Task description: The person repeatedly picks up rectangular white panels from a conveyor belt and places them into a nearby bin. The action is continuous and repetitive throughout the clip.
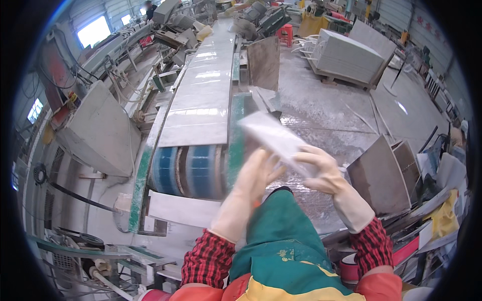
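A white rectangular stone piece (275,131), blurred by motion, is held up at a tilt in front of my green apron, to the right of the conveyor. My left hand (257,173), in a cream rubber glove, grips its near left edge. The gloved right hand (321,170) has its thumb and fingers closed around the near right end. A long glossy pale slab (198,100) lies on the conveyor to the left, apart from both hands. Blue belt bands (203,169) show at the conveyor's near end.
Green-edged conveyor frame (138,200) runs along my left. A brown board (263,62) leans beside the line. Stacked pale slabs (346,55) rest on a pallet at the far right. Leaning stone boards (380,175) stand close on my right. A red stool (285,35) is farther back.
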